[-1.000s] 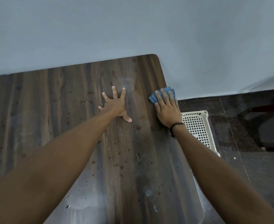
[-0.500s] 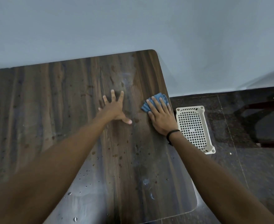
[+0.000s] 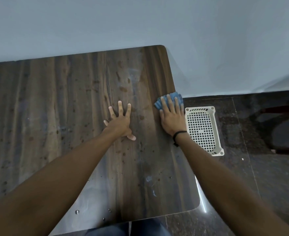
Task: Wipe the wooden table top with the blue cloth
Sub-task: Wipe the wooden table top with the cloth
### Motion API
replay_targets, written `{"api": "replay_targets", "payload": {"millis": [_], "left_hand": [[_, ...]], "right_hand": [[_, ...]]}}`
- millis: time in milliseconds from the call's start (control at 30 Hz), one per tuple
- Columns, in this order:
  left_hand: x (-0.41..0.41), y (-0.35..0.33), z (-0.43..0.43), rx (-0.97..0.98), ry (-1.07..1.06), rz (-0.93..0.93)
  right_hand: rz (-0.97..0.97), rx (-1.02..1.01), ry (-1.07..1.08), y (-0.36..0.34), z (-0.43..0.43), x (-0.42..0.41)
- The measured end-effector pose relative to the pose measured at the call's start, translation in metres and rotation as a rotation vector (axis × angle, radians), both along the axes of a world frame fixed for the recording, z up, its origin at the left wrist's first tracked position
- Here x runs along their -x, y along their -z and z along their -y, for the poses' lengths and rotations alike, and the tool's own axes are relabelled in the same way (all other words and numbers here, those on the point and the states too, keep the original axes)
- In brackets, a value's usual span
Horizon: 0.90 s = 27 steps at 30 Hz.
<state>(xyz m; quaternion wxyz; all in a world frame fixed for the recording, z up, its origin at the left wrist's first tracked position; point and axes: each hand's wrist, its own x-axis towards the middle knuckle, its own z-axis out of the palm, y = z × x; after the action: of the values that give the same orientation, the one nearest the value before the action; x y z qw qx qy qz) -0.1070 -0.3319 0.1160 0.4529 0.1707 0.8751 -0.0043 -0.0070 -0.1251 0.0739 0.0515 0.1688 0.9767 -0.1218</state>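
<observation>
The dark wooden table top [image 3: 58, 106] stretches from the left to a right edge near the middle of the view, speckled with small spots and water drops. My right hand [image 3: 172, 116] lies flat with straight fingers on the folded blue cloth [image 3: 176, 96], pressing it down at the table's right edge. The cloth pokes out beyond my fingertips and slightly over the edge. My left hand [image 3: 120, 120] rests on the wood with fingers spread, a hand's width left of the cloth, holding nothing.
A white perforated plastic basket [image 3: 216, 133] lies on the dark polished floor [image 3: 242, 176] just right of the table. A pale wall [image 3: 140, 23] borders the table's far side. A dark object sits on the floor at far right.
My right hand slid the blue cloth left and inward, then back out to the right edge. My left hand stayed planted on the wood. The camera view shifted a little.
</observation>
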Motion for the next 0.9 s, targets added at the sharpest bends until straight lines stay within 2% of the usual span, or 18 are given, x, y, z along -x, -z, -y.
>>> {"api": "replay_targets", "payload": {"millis": [67, 133, 167, 200, 300, 333, 400, 467, 533, 567, 667, 700, 733, 833, 900], "left_hand": [[0.0, -0.001, 0.001, -0.002, -0.007, -0.01], [-0.002, -0.003, 0.001, -0.003, -0.006, -0.021], [-0.003, -0.003, 0.001, -0.003, -0.003, -0.022], [-0.004, -0.004, 0.0, -0.004, -0.003, -0.02], [-0.003, -0.005, 0.002, -0.007, -0.002, -0.016], [-0.003, -0.005, 0.002, -0.008, -0.001, -0.015], [-0.003, -0.005, 0.002, -0.008, 0.003, -0.014], [-0.002, -0.005, 0.002, -0.008, 0.01, -0.015], [-0.002, -0.004, 0.002, -0.011, 0.011, -0.008], [-0.002, -0.003, 0.002, -0.018, 0.012, -0.014], [-0.003, -0.003, 0.003, -0.025, 0.0, -0.017], [-0.003, -0.004, 0.003, -0.032, -0.003, -0.02], [-0.004, -0.006, 0.003, -0.039, -0.001, -0.023], [-0.007, -0.015, 0.006, -0.062, -0.011, -0.028], [-0.013, -0.021, 0.01, -0.085, -0.006, -0.05]], "right_hand": [[-0.02, -0.014, -0.239, 0.006, 0.02, -0.019], [-0.014, -0.021, -0.505, 0.005, 0.002, -0.034], [-0.026, -0.045, -0.537, 0.005, -0.012, -0.032], [-0.025, -0.055, -0.488, 0.005, -0.022, -0.023], [0.003, 0.013, -0.093, -0.001, -0.023, 0.01], [0.003, 0.028, -0.036, -0.002, -0.014, 0.013], [-0.005, 0.012, -0.153, 0.001, 0.003, -0.007], [-0.009, -0.015, -0.461, 0.006, 0.007, -0.052], [0.013, -0.041, -0.623, 0.007, -0.01, -0.077], [0.021, -0.051, -0.582, 0.006, -0.018, -0.074], [0.029, 0.018, -0.069, 0.001, -0.004, -0.049], [0.026, 0.032, 0.037, 0.002, 0.014, -0.047], [0.017, 0.028, 0.034, 0.003, 0.031, -0.05], [0.054, 0.02, -0.321, 0.005, 0.039, -0.084], [0.071, 0.019, -0.327, 0.002, 0.021, -0.087]]}}
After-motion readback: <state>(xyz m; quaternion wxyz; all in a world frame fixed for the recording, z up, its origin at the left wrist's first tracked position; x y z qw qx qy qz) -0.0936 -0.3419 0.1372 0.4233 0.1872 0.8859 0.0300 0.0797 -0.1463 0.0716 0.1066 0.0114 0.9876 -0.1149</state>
